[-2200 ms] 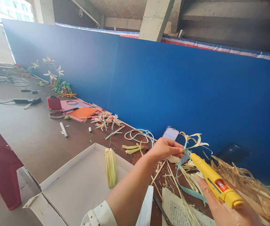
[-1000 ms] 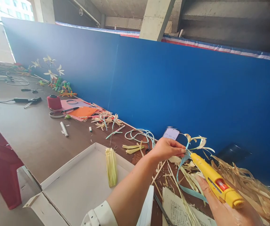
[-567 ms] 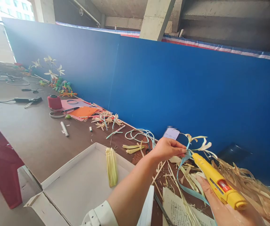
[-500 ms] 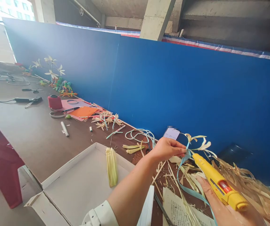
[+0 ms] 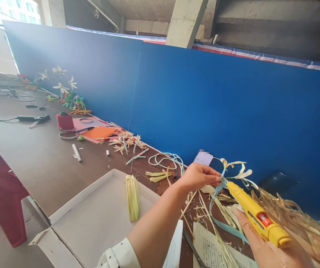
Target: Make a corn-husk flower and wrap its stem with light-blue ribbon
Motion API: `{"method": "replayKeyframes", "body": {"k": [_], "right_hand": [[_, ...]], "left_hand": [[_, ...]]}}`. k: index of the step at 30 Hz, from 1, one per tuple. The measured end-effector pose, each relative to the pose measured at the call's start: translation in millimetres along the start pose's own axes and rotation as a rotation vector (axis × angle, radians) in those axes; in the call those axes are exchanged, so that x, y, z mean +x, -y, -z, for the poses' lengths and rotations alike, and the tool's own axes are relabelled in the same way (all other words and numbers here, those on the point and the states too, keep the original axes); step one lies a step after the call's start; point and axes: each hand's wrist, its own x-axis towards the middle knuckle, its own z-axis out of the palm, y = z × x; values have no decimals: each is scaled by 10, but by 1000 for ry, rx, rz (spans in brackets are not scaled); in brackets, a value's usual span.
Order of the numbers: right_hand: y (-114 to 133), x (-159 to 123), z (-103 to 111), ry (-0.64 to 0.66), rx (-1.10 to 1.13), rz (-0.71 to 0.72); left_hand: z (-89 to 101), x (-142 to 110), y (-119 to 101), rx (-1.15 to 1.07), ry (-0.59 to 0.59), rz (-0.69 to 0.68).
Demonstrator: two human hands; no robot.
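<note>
Between thumb and fingers, my left hand point(image 5: 200, 175) pinches the stem of a pale husk flower point(image 5: 239, 171), whose petals spread to the right. A light blue paper strip point(image 5: 228, 227) hangs from that stem and curves down toward my right wrist. My right hand point(image 5: 271, 245) is closed around a yellow hot glue gun point(image 5: 253, 210), a red part showing in its side window. The gun's nozzle points up and left at the stem, right by my left fingertips; whether it touches I cannot tell.
A white cardboard tray point(image 5: 92, 219) with a husk piece point(image 5: 132, 199) lies left of my forearm. Dried husks point(image 5: 294, 219) heap at right. A phone point(image 5: 203, 158) leans by the blue partition point(image 5: 218, 104). Farther left are a red thread spool point(image 5: 65, 121), orange paper point(image 5: 100, 132) and finished flowers point(image 5: 62, 87).
The glue gun has shifted slightly left and up, its nozzle nearer the stem. My left hand stays in place; the flower's petals have moved very slightly.
</note>
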Motion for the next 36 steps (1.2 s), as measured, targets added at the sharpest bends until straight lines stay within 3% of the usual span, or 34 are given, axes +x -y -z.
{"method": "replayKeyframes", "body": {"k": [12,17,28,36], "right_hand": [[11,-10,34,-29,18,-39],[39,21,25,21,39,-47],[57,79,34,-105,-155,230],[83,57,14,-56,21,-15]], "left_hand": [[6,49,63,-95,-41,-3],[18,67,92,-87,-29,-13],[21,43,65,-102,0,9],[18,33,43,-78,-22,18]]}}
